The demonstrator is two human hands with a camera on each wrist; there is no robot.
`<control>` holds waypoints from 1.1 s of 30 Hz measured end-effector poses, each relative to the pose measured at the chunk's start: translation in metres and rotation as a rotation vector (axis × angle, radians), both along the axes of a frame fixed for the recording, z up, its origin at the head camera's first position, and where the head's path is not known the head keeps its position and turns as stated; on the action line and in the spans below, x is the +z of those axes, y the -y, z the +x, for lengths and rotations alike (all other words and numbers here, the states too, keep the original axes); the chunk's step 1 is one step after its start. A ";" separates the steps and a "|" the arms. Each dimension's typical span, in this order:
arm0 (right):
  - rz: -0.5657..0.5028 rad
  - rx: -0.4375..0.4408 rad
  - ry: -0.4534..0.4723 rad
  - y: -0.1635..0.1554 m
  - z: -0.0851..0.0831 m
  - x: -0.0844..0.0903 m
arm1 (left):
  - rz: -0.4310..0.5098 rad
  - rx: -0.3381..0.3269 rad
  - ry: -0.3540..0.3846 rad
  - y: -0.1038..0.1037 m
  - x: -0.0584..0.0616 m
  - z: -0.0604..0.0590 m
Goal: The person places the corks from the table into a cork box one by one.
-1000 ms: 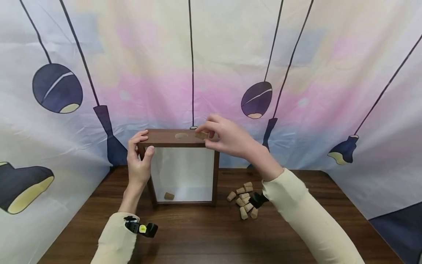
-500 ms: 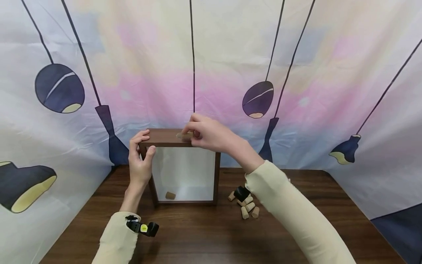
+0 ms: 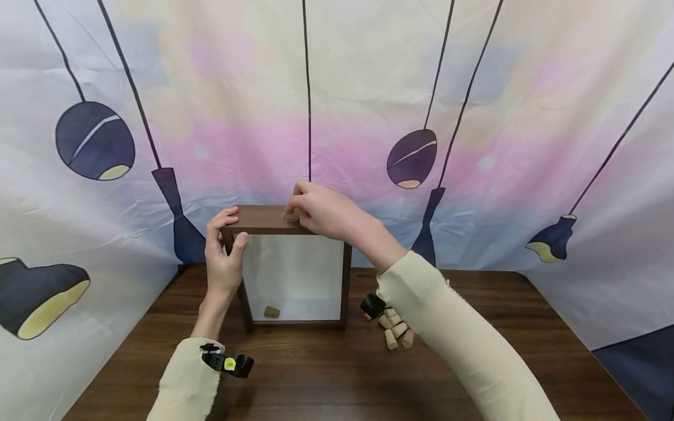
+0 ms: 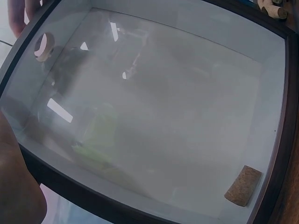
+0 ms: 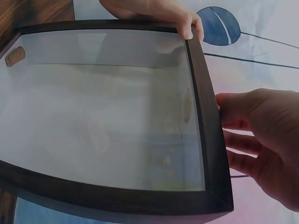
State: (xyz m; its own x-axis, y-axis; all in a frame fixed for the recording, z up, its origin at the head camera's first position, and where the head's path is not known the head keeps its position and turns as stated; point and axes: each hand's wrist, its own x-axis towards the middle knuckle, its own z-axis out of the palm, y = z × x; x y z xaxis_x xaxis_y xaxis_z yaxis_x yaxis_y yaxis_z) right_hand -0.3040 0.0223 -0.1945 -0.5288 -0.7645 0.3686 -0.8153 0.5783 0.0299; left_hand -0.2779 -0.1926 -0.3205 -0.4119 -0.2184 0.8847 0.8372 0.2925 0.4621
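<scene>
A dark brown wooden box frame point(image 3: 263, 217) with a clear front stands upright on the table. My left hand point(image 3: 223, 269) grips its upper left corner, thumb in front and fingers over the top. Over the round hole in the top edge, my right hand point(image 3: 329, 211) pinches a cork point(image 3: 291, 217), mostly hidden by the fingers. From the left wrist, the hole point(image 4: 44, 46) shows through the pane. One loose cork point(image 4: 243, 185) lies inside at the bottom. In the right wrist view the right fingers point(image 5: 240, 107) are at the top edge.
Several tapered corks point(image 3: 395, 328) lie heaped on the dark wooden table point(image 3: 316, 374), right of the frame and partly under the right forearm. A cloth backdrop point(image 3: 337, 117) with printed lamps hangs close behind.
My right hand has moved left along the frame's top with the cork, from right of the hole to over it. The left hand keeps its grip on the corner.
</scene>
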 end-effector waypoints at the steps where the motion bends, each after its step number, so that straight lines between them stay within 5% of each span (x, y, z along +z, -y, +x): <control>1: 0.000 -0.002 -0.007 0.001 0.000 0.000 | 0.000 0.000 0.001 0.000 0.000 0.000; 10: -0.127 0.017 -0.007 -0.012 0.000 -0.008 | 0.001 -0.002 0.003 -0.001 -0.001 0.001; 22: -0.468 0.045 -0.006 -0.074 0.002 -0.033 | 0.008 0.000 0.015 -0.001 0.000 0.001; 33: -0.485 -0.051 0.011 -0.121 0.004 -0.065 | 0.002 0.006 0.007 0.000 -0.001 0.000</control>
